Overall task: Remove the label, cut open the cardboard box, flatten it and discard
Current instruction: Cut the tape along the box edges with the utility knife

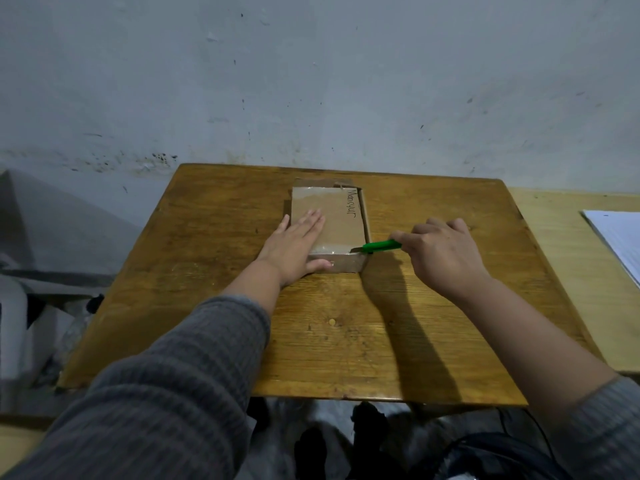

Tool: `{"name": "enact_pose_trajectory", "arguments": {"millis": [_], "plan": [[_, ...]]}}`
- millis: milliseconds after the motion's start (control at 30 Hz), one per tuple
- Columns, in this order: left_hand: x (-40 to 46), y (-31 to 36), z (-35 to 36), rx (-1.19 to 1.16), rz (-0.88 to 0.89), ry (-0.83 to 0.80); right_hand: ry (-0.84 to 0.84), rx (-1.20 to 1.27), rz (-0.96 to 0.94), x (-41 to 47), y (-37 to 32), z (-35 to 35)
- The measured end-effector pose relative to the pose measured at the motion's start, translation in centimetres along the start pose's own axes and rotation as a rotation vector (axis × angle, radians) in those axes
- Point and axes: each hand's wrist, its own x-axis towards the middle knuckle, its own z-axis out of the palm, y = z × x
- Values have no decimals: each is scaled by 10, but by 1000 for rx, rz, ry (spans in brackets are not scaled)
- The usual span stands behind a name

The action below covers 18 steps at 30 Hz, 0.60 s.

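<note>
A flat brown cardboard box (341, 220) with handwriting along its right side lies on the wooden table (346, 327), towards the far edge. My left hand (294, 247) rests flat on the box's left part, fingers straight, thumb over the near edge. My right hand (446, 254) grips a green utility knife (381, 245). Its blade tip touches the box's near right corner, at the taped top edge.
A grey scuffed wall stands behind the table. A lighter table (571, 244) adjoins on the right with a white sheet of paper (620, 240) on it. Grey and white clutter (20, 306) sits on the floor to the left. Dark cables (485, 448) lie below the near edge.
</note>
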Motion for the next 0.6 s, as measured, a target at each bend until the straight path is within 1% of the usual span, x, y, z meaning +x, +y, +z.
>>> {"name": "enact_pose_trajectory", "arguments": {"millis": [267,433,600], "plan": [[-2,4,-1,-24,-21,10,1,24,73,-5,11,-1],[-8,-4,-5,-70,-30,29,113,118,145,2,0,-12],[-14,-23,-2,-36,-20,17,57,171,72,9,-27,0]]}}
